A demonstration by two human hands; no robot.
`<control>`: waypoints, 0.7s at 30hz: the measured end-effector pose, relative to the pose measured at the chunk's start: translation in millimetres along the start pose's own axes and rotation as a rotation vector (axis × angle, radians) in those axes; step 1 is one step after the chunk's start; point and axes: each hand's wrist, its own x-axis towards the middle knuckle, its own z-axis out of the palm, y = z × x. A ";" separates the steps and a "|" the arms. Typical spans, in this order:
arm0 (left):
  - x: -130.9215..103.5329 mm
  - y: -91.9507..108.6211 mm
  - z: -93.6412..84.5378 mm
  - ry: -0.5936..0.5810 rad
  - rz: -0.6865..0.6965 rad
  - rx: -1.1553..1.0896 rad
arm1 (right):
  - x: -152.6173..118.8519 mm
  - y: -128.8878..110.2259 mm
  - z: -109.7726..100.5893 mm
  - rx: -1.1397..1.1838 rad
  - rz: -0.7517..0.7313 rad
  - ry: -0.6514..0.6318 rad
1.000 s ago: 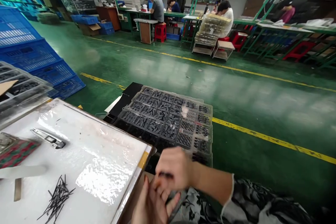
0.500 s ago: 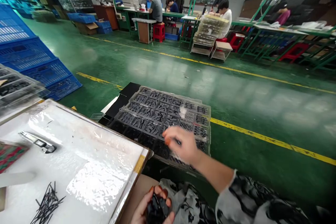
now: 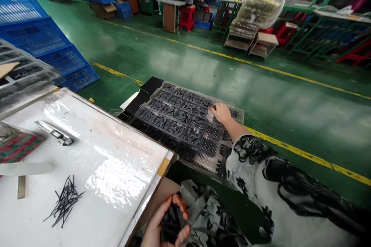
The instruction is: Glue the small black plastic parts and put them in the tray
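Note:
My left hand, with orange finger covers on its fingertips, is cupped and closed round a bunch of small black plastic parts in front of my lap. My right hand reaches over the far right part of a clear compartment tray. Its fingertips are closed on a small whitish, translucent piece in the tray; part of the grip is hidden by the hand. Many compartments of this tray hold small black parts. A few compartments near my right forearm show a bare, patterned bottom.
Left of me is a white-topped table with a utility knife and a pile of thin black strips. Another clear tray and blue crates stand beyond. Several people sit at benches across the green floor.
My right hand has moved away from me, from above the tray's near side to the whitish piece farther back. My left hand stays round the black parts. The view has shifted slightly.

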 end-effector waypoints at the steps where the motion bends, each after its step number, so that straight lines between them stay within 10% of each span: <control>1: -0.1 -0.7 -1.0 0.026 0.011 0.015 | -1.5 0.6 2.8 -0.027 0.000 0.000; 21: -0.6 -21.5 -6.9 0.094 0.113 0.170 | 12.5 10.8 5.1 -0.061 0.089 -0.063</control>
